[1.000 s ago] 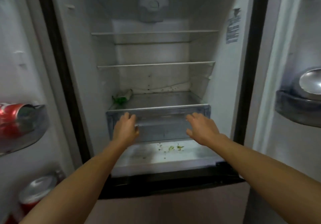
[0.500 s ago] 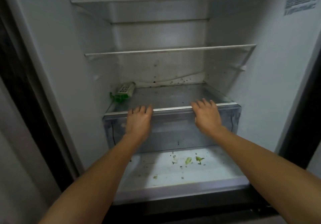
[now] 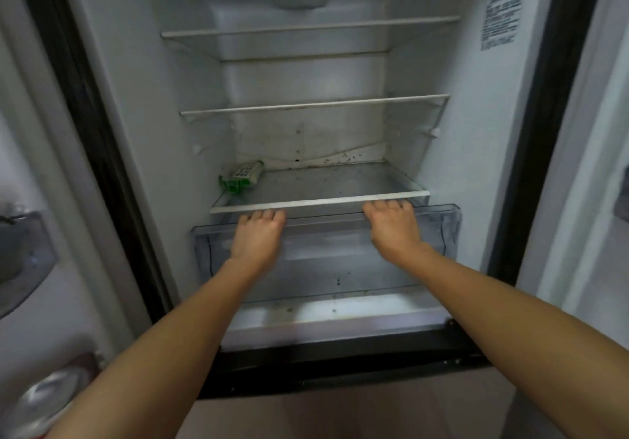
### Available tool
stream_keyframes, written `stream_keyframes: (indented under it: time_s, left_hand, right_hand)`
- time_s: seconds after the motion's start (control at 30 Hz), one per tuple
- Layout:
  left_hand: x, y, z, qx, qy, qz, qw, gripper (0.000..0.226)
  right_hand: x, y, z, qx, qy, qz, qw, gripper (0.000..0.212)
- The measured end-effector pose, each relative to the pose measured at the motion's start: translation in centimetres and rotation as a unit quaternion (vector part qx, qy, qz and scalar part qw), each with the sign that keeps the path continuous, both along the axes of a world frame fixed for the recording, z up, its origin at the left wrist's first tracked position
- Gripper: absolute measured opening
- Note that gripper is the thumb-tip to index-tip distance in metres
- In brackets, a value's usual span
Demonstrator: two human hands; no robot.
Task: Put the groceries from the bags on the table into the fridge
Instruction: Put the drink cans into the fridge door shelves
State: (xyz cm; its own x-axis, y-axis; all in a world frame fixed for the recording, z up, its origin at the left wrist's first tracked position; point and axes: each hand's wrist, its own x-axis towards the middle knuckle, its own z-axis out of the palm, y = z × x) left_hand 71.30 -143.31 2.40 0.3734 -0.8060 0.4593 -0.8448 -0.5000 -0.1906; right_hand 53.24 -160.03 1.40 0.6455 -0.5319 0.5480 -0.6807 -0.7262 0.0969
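Clear plastic crisper drawer (image 3: 326,251) of open white fridge (image 3: 476,166) gripped at top rim by left hand (image 3: 258,237) and right hand (image 3: 394,231), fingers curled over edge; green-white packet (image 3: 243,176) laid on glass shelf (image 3: 323,183) above.
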Motion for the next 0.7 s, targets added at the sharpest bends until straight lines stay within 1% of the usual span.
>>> stream_keyframes:
  time_s: [0.1, 0.27, 0.4, 0.47, 0.57, 0.7]
  left_hand:
    - [-2.0, 2.2, 0.0, 0.006, -0.001, 0.012, 1.000, 0.041]
    - [-5.3, 5.6, -0.4, -0.011, -0.007, 0.018, 1.000, 0.035]
    - [-7.4, 7.7, -0.9, -0.030, -0.002, 0.018, 0.999, 0.032]
    - [-8.3, 8.7, -1.5, -0.031, 0.003, 0.022, 0.999, 0.035]
    - [-8.9, 9.8, -2.3, -0.037, 0.006, 0.007, 0.999, 0.049]
    - [-9.3, 11.1, -2.5, -0.033, 0.027, 0.000, 0.999, 0.066]
  right_hand:
    - [-2.0, 2.0, 0.0, 0.001, 0.020, 0.002, 1.000, 0.036]
    - [-5.2, 5.0, -0.1, -0.006, 0.022, 0.008, 1.000, 0.036]
    - [-7.4, 7.0, -0.2, 0.001, 0.014, 0.023, 1.000, 0.031]
    - [-8.4, 7.5, -0.3, 0.008, 0.007, 0.032, 0.999, 0.030]
    - [-9.3, 7.8, -0.4, 0.019, 0.006, 0.040, 0.999, 0.033]
    - [-9.5, 8.5, 0.0, 0.042, 0.037, 0.031, 0.998, 0.040]
